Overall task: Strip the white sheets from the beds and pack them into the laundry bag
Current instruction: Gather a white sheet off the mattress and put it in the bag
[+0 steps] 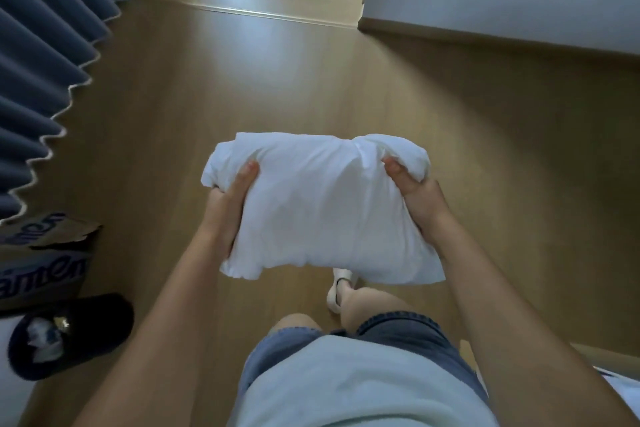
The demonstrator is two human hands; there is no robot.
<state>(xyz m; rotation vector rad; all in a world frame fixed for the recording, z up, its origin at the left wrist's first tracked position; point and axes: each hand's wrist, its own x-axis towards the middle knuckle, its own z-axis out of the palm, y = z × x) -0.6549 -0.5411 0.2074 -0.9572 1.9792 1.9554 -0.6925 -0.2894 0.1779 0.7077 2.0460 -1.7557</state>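
Holding white sheet bundle (pixel 325 204) up over wood floor (pixel 242 80), in front of body. Gripped at one end by left hand (pixel 225 215), at other end by right hand (pixel 415 198), thumbs on top. Probably soft, light, squashy, quick to flop open. Best to squeeze both ends. No bag seen.

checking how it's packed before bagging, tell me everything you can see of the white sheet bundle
Plain white cloth, soft and creased, the white sheet bundle is bunched into a rough pillow-shaped packet with loose edges at its near side. It is held roughly level above the wooden floor. The left hand grips its left end, the right hand its right end, thumbs on top, fingers hidden beneath.
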